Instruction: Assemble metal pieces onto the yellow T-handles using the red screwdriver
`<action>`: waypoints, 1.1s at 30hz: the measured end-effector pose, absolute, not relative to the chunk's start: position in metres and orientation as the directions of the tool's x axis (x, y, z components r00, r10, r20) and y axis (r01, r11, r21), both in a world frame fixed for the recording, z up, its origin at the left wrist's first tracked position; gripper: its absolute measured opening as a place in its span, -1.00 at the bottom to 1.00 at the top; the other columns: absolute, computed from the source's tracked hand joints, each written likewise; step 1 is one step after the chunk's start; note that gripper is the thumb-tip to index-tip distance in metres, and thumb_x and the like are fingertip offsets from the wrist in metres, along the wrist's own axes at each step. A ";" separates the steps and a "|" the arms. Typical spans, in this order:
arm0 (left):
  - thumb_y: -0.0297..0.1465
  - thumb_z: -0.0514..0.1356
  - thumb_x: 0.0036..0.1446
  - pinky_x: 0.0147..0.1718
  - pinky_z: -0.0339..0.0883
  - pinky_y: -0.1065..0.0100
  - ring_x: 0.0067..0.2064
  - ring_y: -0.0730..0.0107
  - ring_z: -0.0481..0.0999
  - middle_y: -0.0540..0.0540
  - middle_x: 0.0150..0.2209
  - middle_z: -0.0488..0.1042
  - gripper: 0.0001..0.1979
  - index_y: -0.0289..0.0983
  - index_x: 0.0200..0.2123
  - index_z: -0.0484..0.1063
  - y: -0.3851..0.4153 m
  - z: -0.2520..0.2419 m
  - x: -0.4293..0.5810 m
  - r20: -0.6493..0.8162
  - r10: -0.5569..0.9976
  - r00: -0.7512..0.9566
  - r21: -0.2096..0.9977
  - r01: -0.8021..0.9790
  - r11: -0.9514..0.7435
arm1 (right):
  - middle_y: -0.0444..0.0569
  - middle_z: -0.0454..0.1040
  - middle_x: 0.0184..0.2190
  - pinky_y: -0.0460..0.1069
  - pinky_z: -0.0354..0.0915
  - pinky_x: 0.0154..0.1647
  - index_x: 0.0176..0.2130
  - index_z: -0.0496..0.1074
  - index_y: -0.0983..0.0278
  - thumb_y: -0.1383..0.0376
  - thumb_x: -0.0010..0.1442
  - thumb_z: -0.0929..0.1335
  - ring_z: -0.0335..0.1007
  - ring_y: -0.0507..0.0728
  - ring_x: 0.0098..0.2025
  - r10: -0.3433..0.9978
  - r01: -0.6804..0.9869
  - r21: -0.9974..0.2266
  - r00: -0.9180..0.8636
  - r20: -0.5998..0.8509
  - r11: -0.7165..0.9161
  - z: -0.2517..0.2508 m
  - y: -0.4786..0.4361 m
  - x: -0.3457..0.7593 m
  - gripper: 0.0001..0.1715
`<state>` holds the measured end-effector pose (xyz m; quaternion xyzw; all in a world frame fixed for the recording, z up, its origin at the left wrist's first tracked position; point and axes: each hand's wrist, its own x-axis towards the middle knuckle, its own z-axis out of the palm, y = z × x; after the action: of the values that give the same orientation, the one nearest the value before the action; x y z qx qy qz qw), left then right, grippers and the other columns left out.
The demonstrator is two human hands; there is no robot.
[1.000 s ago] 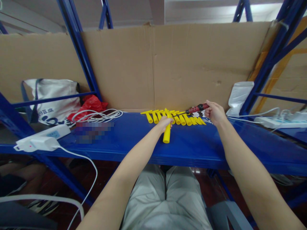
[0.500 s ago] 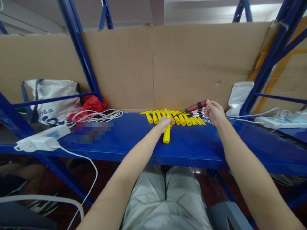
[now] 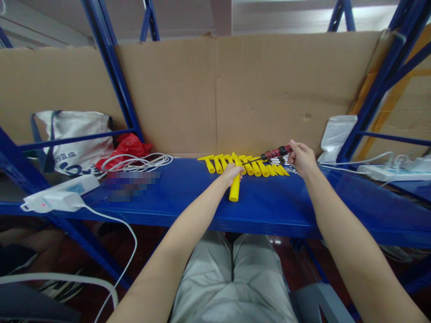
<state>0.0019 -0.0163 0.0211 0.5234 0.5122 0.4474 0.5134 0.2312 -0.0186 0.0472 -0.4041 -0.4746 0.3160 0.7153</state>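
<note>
My left hand [image 3: 230,175] is closed around a yellow T-shaped plastic piece [image 3: 234,192], its thick round end toward me. In my right hand [image 3: 302,157], the fingertips pinch the end of a screwdriver [image 3: 276,153] with a red and black handle. Its thin shaft points left and slightly down, reaching the yellow piece near my left hand; the tip's exact contact is too small to see. Behind my hands lies a row of similar yellow T-shaped pieces [image 3: 211,165]. Small yellow pointed pieces [image 3: 279,170] and several thin white items with dark ends [image 3: 277,160] lie to their right.
On the blue shelf [image 3: 188,202], coiled white cable [image 3: 141,162], a red plastic bag [image 3: 129,150] and a white cloth bag [image 3: 79,139] are at left. Power strips [image 3: 59,195] flank both sides. A white pouch [image 3: 336,138] leans at right before the cardboard [image 3: 269,89].
The screwdriver handle has turned about its long axis, showing a different pattern of red and black. Both hands and the yellow piece stay nearly where they were.
</note>
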 end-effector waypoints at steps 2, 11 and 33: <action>-0.69 0.11 0.06 -0.62 0.08 0.46 -0.68 0.58 0.19 0.12 -0.72 0.17 -0.68 -0.24 -0.60 0.15 -0.016 0.021 0.002 -0.054 0.996 0.076 0.996 0.071 0.049 | -0.33 0.10 -0.79 -0.15 0.04 -0.75 -0.47 0.36 0.22 -0.06 -0.03 0.54 0.01 -0.08 -0.76 0.841 -0.072 -0.878 0.334 0.426 0.474 0.047 -0.020 0.231 -0.51; -0.68 0.11 0.05 -0.61 0.09 0.45 -0.67 0.56 0.19 0.11 -0.72 0.17 -0.69 -0.24 -0.60 0.16 -0.015 0.019 0.002 -0.047 0.995 0.092 0.997 0.066 0.041 | -0.31 0.11 -0.75 -0.15 0.07 -0.73 -0.44 0.42 0.24 -0.03 0.00 0.54 0.03 -0.09 -0.73 0.841 -0.099 -0.863 0.303 0.448 0.495 0.049 -0.021 0.232 -0.55; -0.68 0.12 0.06 -0.63 0.06 0.47 -0.69 0.60 0.18 0.13 -0.71 0.18 -0.69 -0.24 -0.59 0.16 -0.016 0.019 0.002 -0.039 0.995 0.088 0.999 0.037 0.036 | -0.32 0.13 -0.75 -0.14 0.13 -0.70 -0.48 0.19 0.18 0.01 0.04 0.52 0.13 -0.04 -0.71 0.835 -0.126 -0.848 0.298 0.462 0.514 0.047 -0.019 0.231 -0.49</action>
<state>0.0023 -0.0163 0.0190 0.5210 0.4956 0.4589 0.5219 0.2305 -0.0190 0.0472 -0.3624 -0.4892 0.3338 0.7196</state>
